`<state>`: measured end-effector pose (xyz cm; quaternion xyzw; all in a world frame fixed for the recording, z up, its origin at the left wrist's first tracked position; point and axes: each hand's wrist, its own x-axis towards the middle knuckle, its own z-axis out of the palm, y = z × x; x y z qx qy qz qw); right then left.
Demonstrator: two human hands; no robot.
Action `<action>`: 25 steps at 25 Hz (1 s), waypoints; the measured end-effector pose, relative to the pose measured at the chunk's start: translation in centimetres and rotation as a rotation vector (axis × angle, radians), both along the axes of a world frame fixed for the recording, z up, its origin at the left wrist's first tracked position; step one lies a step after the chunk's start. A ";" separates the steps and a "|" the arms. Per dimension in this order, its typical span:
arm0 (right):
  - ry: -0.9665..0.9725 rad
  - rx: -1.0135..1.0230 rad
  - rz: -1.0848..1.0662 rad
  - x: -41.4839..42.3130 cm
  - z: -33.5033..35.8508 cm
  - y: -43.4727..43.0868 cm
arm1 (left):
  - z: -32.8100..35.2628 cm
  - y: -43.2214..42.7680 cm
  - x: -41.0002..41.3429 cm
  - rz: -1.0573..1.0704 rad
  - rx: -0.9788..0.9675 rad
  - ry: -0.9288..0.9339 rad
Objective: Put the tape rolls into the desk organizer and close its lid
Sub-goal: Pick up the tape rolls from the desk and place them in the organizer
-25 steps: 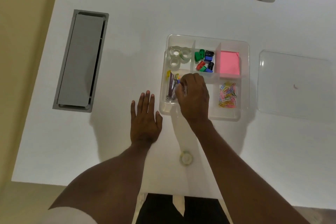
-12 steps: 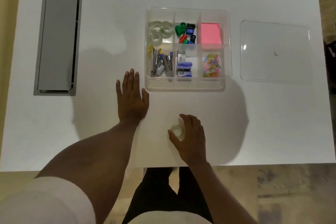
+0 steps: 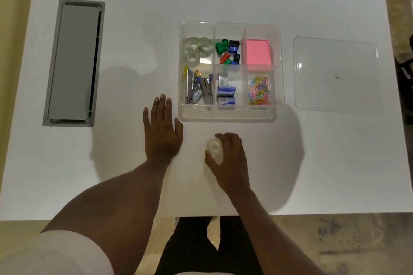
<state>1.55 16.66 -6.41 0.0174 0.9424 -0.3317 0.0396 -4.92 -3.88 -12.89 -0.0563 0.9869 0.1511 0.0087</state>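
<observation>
A clear desk organizer (image 3: 228,116) with several compartments stands open on the white desk. Three clear tape rolls (image 3: 197,50) lie in its back left compartment. Its clear lid (image 3: 335,73) lies flat on the desk to the right of it. In front of the organizer, my right hand (image 3: 230,161) is closed around one more clear tape roll (image 3: 214,148), held between thumb and fingers just above the desk. My left hand (image 3: 162,131) rests flat on the desk, fingers apart, beside the organizer's front left corner.
The other compartments hold staplers (image 3: 199,91), staple boxes (image 3: 226,94), coloured sharpeners (image 3: 228,51), pink sticky notes (image 3: 259,54) and coloured paper clips (image 3: 259,91). A grey cable hatch (image 3: 73,62) is set into the desk at the left. The desk's front edge (image 3: 89,217) runs below my arms.
My right hand left the organizer, came back toward me and closed on the loose tape roll near the front of the desk. My left hand stayed flat.
</observation>
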 end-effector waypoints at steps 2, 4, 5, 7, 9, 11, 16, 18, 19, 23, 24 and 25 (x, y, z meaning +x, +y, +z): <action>0.063 -0.027 -0.004 -3.6 0.9 -0.8 | 0.0 0.0 0.0 0.003 -0.001 -0.004; 0.136 -0.061 0.006 -7.4 2.0 -1.5 | 0.0 0.0 0.0 0.006 0.002 -0.005; 0.172 -0.084 0.014 -9.2 2.6 -1.8 | 0.0 0.0 -0.1 0.007 0.002 -0.005; 0.210 -0.127 0.018 -12.8 3.7 -2.2 | 0.0 -0.1 0.0 0.007 -0.007 0.000; 0.224 -0.146 0.015 -16.1 4.7 -2.3 | -0.2 -0.1 0.0 0.004 -0.019 0.005; 0.229 -0.143 0.018 -19.0 5.2 -2.5 | -0.3 -0.1 0.1 0.002 -0.028 0.000; 0.178 0.083 0.098 -24.2 5.7 -2.5 | -0.5 -0.2 0.0 -0.007 -0.038 -0.019; 0.144 0.239 0.138 -25.6 5.6 -2.6 | -0.6 -0.2 0.1 -0.007 -0.025 -0.015; 0.122 0.307 0.156 -26.3 5.5 -2.8 | -0.6 -0.1 0.1 -0.006 -0.022 -0.012; 0.088 0.496 0.229 -28.4 4.9 -3.8 | -0.7 -0.2 0.0 -0.002 -0.033 -0.027; 0.084 0.523 0.242 -28.8 4.8 -4.0 | -0.6 -0.1 0.0 -0.003 -0.034 -0.033; 0.075 0.547 0.254 -29.0 4.6 -4.1 | -0.6 -0.1 0.0 -0.002 -0.030 -0.038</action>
